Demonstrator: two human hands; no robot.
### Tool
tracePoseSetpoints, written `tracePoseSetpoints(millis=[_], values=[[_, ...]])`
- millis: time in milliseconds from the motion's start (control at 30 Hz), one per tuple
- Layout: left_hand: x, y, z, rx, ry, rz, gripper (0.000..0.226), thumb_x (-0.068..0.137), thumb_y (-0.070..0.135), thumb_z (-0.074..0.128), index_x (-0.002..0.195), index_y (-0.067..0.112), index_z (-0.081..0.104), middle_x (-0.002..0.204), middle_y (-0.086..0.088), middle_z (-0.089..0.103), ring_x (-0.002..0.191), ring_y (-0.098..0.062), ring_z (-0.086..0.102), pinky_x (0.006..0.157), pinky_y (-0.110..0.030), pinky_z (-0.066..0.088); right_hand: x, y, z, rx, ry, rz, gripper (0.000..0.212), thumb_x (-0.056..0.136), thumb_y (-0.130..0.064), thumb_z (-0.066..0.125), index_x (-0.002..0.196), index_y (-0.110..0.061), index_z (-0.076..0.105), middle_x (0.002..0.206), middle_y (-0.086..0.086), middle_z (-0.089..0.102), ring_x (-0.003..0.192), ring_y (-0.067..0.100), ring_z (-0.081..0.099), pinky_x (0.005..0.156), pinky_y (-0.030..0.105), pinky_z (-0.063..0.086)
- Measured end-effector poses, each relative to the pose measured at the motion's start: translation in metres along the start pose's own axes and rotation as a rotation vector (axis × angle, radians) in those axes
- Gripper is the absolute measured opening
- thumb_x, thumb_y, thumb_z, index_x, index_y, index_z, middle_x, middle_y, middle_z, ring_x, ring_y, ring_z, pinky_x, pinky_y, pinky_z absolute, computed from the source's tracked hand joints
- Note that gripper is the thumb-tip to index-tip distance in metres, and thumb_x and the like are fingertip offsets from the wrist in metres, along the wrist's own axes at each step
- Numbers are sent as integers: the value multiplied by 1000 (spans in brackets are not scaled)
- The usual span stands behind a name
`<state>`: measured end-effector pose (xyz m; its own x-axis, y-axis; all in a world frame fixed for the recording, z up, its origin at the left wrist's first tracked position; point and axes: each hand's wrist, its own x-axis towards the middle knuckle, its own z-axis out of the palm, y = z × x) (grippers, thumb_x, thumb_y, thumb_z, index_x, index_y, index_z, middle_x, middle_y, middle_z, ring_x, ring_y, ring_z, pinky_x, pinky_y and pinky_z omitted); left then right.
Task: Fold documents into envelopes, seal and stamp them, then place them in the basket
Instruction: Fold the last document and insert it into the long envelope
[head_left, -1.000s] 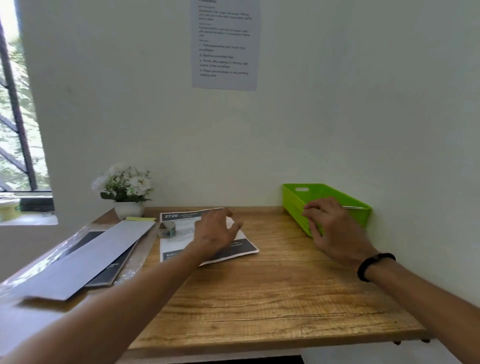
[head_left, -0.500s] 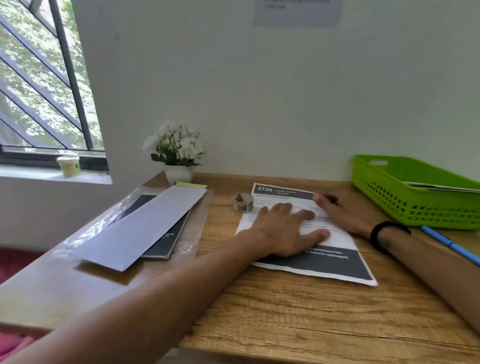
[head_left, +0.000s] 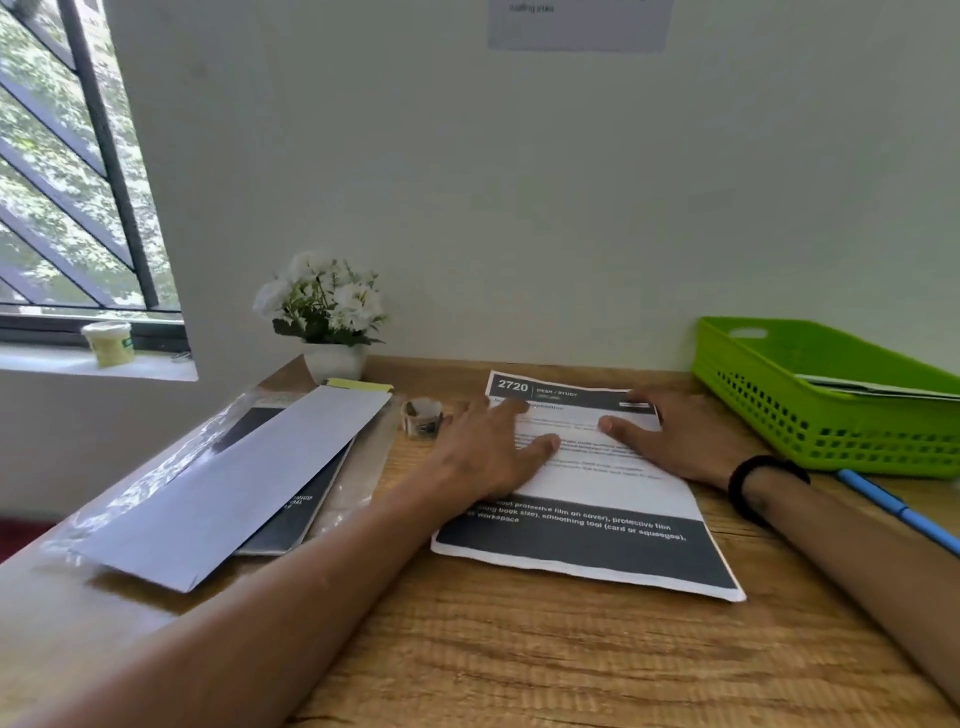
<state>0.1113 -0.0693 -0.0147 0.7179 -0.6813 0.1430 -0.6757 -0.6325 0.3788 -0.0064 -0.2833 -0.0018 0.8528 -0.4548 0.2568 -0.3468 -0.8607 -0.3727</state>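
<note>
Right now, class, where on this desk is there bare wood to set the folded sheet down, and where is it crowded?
Bare desk runs along the near edge, below the printed sheet. The left is crowded: the white envelope lies over a dark booklet and plastic wrap. At right, only a narrow strip holding a blue pen lies between the sheet and the green basket.

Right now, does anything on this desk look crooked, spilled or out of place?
Nothing spilled or damaged. The white envelope lies slanted across the dark booklet and juts past the desk's left edge. The blue pen lies loose beside the green basket.
</note>
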Motion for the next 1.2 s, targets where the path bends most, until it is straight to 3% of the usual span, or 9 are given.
tracePoseSetpoints(millis=[133,200,267,367,500,600,700,900,1200], values=[[6,-2,-6,-264,123,-71,82,94,64,62,159,26,28,160,-11,43,147,-36,38,119,-54,36,4,10,0,103,-2,-49,66,87,-60,70,142,-27,55,141,-11,61,125,11,58,102,24,41],[4,1,-12,-384,178,-88,84,96,59,63,162,27,23,165,-9,35,149,-35,37,119,-52,35,5,16,0,241,17,-56,70,87,-44,79,147,-28,48,135,-8,64,117,10,63,105,29,47],[3,1,-15,-470,211,-102,82,97,55,64,162,26,23,164,-8,39,147,-33,42,118,-50,37,5,21,-1,390,61,-36,72,86,-20,82,147,-31,44,117,-3,74,99,7,70,93,27,55],[2,-1,-14,-544,242,-109,79,100,48,64,163,24,22,156,-6,51,140,-30,51,116,-49,40,4,21,-3,550,174,28,62,88,-3,75,137,-31,51,91,0,77,76,1,70,66,11,49],[0,1,-15,-668,295,-138,75,103,38,62,163,25,18,145,-2,57,128,-26,60,102,-35,47,4,21,-3,818,261,113,50,89,3,73,130,-24,60,90,4,75,78,11,71,60,13,52],[0,-1,-15,-775,302,-151,55,104,30,62,153,25,40,129,1,68,99,-17,72,79,-30,58,3,19,-3,920,301,117,45,88,6,72,125,-17,63,94,6,74,83,15,70,64,17,55],[2,-5,-14,-867,265,-125,28,102,21,63,130,22,62,117,0,76,90,-17,78,81,-43,66,2,18,-3,986,309,113,38,88,9,71,115,-16,64,94,3,73,78,6,70,62,13,54],[3,-4,-16,-905,250,-133,19,102,18,63,121,23,64,111,1,77,86,-18,79,80,-45,66,0,16,-4,1017,323,98,30,88,10,71,103,-16,66,87,3,71,73,8,68,60,12,53],[4,-4,-15,-899,234,-124,18,103,23,64,121,23,65,108,2,77,84,-16,79,79,-42,66,3,20,-2,1066,353,118,25,88,5,73,97,-18,67,93,11,73,77,20,69,70,29,56]])
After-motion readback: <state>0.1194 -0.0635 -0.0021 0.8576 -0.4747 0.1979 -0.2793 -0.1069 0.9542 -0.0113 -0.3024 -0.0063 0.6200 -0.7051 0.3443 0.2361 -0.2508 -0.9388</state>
